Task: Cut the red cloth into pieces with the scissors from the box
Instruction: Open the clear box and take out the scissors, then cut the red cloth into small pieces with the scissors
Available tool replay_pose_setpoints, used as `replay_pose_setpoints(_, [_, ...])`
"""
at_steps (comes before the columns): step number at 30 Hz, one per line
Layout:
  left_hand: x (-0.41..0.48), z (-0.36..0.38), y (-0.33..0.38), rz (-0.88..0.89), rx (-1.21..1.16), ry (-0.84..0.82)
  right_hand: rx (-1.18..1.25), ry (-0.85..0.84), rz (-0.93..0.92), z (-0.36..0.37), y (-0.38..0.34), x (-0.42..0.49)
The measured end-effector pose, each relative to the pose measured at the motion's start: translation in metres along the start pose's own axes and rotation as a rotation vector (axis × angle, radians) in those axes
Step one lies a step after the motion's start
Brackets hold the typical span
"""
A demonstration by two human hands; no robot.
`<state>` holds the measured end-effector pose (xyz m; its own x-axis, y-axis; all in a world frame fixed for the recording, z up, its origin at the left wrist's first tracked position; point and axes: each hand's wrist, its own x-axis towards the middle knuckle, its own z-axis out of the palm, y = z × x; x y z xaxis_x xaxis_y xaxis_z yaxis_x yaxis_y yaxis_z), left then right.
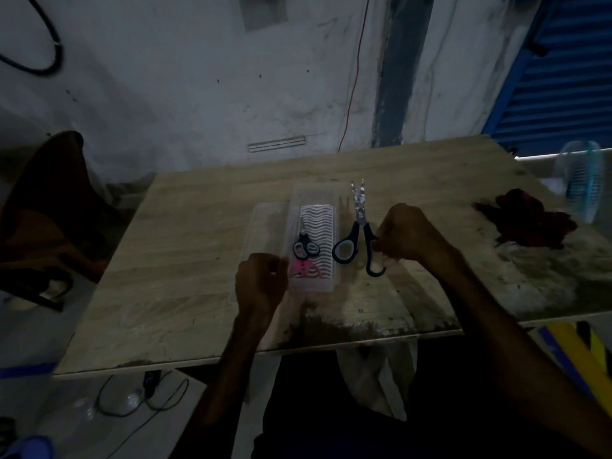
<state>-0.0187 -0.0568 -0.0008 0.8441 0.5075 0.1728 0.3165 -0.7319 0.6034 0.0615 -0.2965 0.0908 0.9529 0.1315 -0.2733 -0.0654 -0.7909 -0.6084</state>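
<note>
Black-handled scissors (360, 220) gripped in right hand (410, 235); left hand (261, 279) fingers (276, 264) curled at box (314, 193), hold unclear.

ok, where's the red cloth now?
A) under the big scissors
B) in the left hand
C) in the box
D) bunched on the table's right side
D: the cloth lies bunched at the right side of the table, apart from the right hand, which grips the scissors beside the box.
</note>
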Motion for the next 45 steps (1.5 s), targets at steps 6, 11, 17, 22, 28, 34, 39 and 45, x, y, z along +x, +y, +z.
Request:
replay_pose_setpoints(6, [-0.028, -0.007, 0.044, 0.245, -0.104, 0.296, 0.170, 0.038, 0.022, 0.010, 0.024, -0.020])
replay_pose_setpoints(11, [-0.039, 0.012, 0.092, 0.150, -0.559, -0.187, 0.186, 0.148, -0.028, 0.011, 0.041, -0.028])
replay_pose_setpoints(17, [-0.046, 0.047, 0.111, 0.066, -0.832, -0.545, 0.119, 0.314, -0.092, 0.009, 0.074, -0.033])
replay_pose_setpoints(22, [-0.050, 0.079, 0.109, 0.135, -0.764, -0.623, 0.387, 0.228, -0.145, 0.027, 0.112, -0.019])
replay_pose_setpoints(28, [-0.044, 0.124, 0.108, 0.143, -0.698, -0.483, 0.914, 0.140, -0.126, 0.060, 0.134, 0.004])
replay_pose_setpoints(34, [-0.043, 0.157, 0.107, 0.155, -0.629, -0.290, 0.896, 0.244, -0.171, 0.082, 0.145, 0.024])
replay_pose_setpoints(39, [-0.041, 0.166, 0.102, 0.196, -0.612, -0.282, 1.006, 0.260, -0.229, 0.087, 0.146, 0.020])
replay_pose_setpoints(45, [-0.040, 0.169, 0.103, 0.265, -0.592, -0.277, 1.018, 0.349, -0.252, 0.085, 0.155, 0.018])
